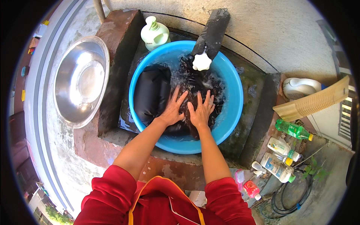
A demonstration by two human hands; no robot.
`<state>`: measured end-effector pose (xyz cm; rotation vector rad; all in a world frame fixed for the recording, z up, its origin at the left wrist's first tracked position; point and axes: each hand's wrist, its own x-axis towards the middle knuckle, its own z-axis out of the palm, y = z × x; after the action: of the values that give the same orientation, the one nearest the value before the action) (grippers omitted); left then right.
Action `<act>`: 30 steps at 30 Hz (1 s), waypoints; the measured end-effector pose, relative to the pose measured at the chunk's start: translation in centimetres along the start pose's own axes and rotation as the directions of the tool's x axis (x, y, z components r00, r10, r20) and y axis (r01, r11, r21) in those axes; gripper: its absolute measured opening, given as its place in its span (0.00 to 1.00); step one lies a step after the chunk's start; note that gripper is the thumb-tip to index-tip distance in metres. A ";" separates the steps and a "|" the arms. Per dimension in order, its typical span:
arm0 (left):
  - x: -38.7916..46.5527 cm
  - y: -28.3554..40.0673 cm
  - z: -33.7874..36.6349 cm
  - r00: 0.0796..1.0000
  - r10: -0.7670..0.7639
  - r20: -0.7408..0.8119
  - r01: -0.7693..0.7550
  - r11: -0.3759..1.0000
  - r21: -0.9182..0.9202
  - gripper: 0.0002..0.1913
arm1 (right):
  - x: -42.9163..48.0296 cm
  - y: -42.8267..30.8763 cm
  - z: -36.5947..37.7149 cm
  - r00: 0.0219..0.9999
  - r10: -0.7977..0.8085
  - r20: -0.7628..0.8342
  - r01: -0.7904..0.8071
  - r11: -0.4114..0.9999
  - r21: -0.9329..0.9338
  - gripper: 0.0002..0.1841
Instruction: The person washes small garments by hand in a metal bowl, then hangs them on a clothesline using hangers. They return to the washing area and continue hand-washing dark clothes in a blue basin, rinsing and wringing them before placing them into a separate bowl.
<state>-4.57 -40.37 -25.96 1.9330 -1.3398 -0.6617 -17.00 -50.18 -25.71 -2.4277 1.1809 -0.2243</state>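
Observation:
A blue plastic basin filled with water and dark cloth sits inside a concrete wash trough. My left hand presses its spread fingers on the wet cloth, next to a bulging black piece of fabric that puffs up above the water. Beside it, my right hand lies flat with fingers apart on the dark cloth. Neither hand grips anything. Above the basin's far side is a white tap handle, and the water near it is churned and bubbly.
A pale green pump bottle stands behind the basin. On the left ledge rests a steel bowl. To the right are a white jug, a wooden washboard, a green bottle, several other bottles, a pink brush and a coiled hose.

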 end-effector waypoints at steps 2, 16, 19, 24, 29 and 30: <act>0.5 -2.5 2.2 1.000 -0.019 -0.021 0.013 0.974 -0.225 0.47 | 1.5 0.4 0.7 0.986 0.099 0.137 -0.093 0.994 -0.051 0.37; 7.8 -6.5 -0.8 0.930 -0.329 0.165 0.359 0.910 -0.207 0.43 | 12.6 8.2 2.8 0.825 0.406 0.392 -0.478 0.873 0.102 0.17; 4.3 -7.0 -3.1 0.921 -0.286 0.266 0.373 0.845 -0.384 0.42 | 9.3 5.7 0.0 0.846 0.376 0.378 -0.526 0.707 0.473 0.15; 1.0 -1.4 -6.4 0.942 -0.233 0.242 0.273 0.951 -0.147 0.19 | 3.1 -0.7 -10.8 0.856 0.313 0.412 -0.511 0.638 0.577 0.17; -1.3 5.9 -11.0 0.969 -0.225 0.100 0.247 0.879 -0.408 0.14 | 0.6 -1.6 -16.1 0.943 0.170 0.286 -0.333 0.439 0.835 0.15; -1.4 8.4 -12.9 0.960 -0.246 0.134 0.280 0.818 -0.502 0.16 | 0.4 -3.0 -18.1 0.956 0.150 0.253 -0.293 0.421 0.858 0.14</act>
<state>-0.64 -37.89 -11.23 1.6629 -0.8092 -1.1045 -20.46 -54.45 -8.15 -1.2879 0.9361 -0.4536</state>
